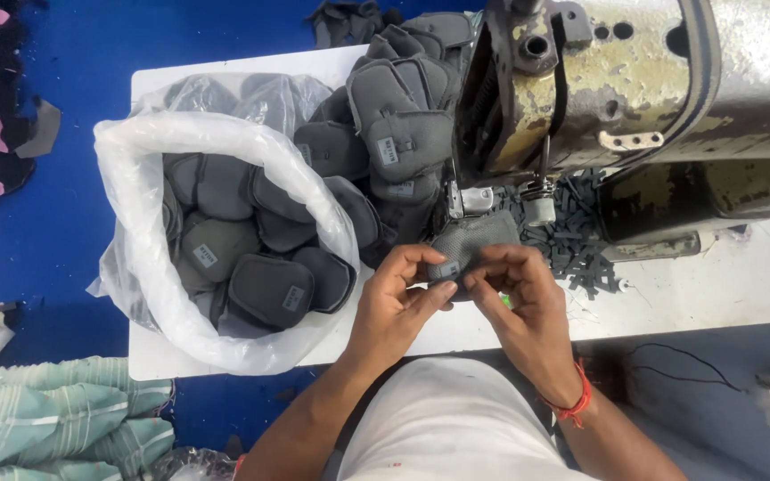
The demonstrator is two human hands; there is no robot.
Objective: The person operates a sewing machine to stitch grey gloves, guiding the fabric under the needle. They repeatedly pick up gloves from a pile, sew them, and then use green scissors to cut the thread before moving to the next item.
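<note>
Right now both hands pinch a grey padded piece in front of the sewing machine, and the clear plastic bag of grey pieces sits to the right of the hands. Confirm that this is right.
Not quite. The head view shows the clear plastic bag to the left of the hands, not the right. The rest stands: the left hand and right hand pinch the grey padded piece in front of the sewing machine.

bright, even overhead light is filling the scene — shadows are staying soft and short. glare is washing out the clear plastic bag (135,169) rim and the white table (724,285). edges are bowing slightly — the hands are looking faintly soft.
</note>
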